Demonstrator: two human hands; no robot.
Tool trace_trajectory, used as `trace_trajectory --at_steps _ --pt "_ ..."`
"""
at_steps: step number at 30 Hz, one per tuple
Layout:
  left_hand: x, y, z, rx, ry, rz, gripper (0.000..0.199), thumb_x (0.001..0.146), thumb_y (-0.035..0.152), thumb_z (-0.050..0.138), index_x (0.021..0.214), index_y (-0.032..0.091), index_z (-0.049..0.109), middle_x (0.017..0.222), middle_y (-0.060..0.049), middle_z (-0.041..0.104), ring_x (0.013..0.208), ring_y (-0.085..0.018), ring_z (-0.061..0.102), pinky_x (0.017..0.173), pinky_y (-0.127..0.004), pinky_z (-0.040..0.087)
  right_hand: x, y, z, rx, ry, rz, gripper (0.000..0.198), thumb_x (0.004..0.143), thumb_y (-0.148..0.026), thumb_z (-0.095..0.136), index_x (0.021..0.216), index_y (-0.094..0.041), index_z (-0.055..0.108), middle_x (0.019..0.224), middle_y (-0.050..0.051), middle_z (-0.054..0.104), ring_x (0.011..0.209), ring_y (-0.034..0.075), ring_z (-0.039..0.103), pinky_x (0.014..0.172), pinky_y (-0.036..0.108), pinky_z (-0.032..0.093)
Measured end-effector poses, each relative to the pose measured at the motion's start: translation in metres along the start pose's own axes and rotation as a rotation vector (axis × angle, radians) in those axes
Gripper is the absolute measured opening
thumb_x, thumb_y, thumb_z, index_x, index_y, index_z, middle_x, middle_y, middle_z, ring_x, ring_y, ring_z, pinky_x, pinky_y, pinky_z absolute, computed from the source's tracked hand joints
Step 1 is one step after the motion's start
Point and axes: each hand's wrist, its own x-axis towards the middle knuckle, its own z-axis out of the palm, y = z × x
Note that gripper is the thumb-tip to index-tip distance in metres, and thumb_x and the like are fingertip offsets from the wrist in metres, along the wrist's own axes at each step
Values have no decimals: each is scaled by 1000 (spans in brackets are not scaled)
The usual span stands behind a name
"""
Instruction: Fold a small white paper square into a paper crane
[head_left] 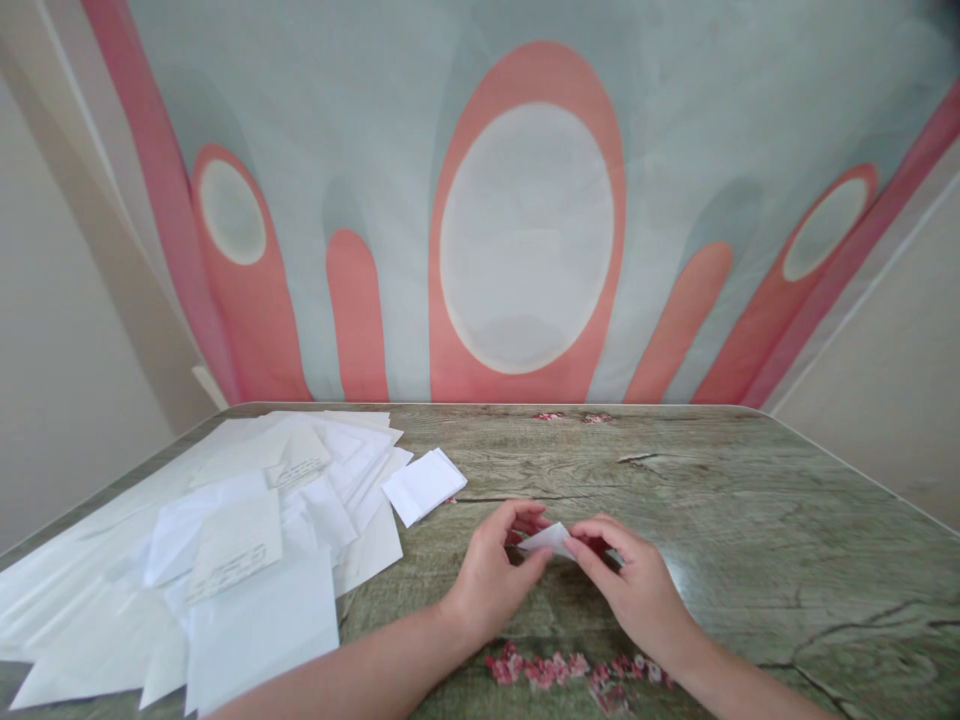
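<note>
Between my two hands, just above the table, is a small folded piece of white paper [549, 538] with a pointed top. My left hand [504, 560] pinches its left side, thumb in front and fingers behind. On the right side, my right hand [616, 565] grips it between thumb and fingers. Parts of the paper are hidden behind the fingers. Beyond my left hand lies a small folded white paper packet [424, 486], flat on the table and apart from both hands.
A spread pile of white sheets [262, 620] covers the table's left side, some with handwriting. The wood-patterned table [787, 540] bears printed pink flowers [547, 668] near its front. Behind its far edge hangs a green and coral backdrop [405, 120].
</note>
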Motion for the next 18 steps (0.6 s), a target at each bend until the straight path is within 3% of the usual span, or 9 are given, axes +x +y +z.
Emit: trace_trajectory --at_steps 7,13,18 --pt "-3 5 -2 170 10 169 43 65 -2 55 102 21 56 99 -2 58 89 -15 54 80 -27 44 2 0 -1 60 -8 113 22 83 -37 53 81 -19 65 75 3 65 69 17 59 62 26 46" --pt "-4 8 -6 313 -3 231 29 72 9 59 97 22 60 96 -4 62 93 -20 54 85 -34 42 2 3 0 107 -23 164 23 80 -38 55 83 -18 67 74 3 68 67 18 61 58 26 48" --pt "-4 5 -7 385 -28 256 31 75 16 61 105 25 60 99 -4 63 94 -21 54 85 -35 41 1 5 2 114 -33 176 23 80 -38 56 82 -19 67 75 3 68 68 18 62 60 26 48"
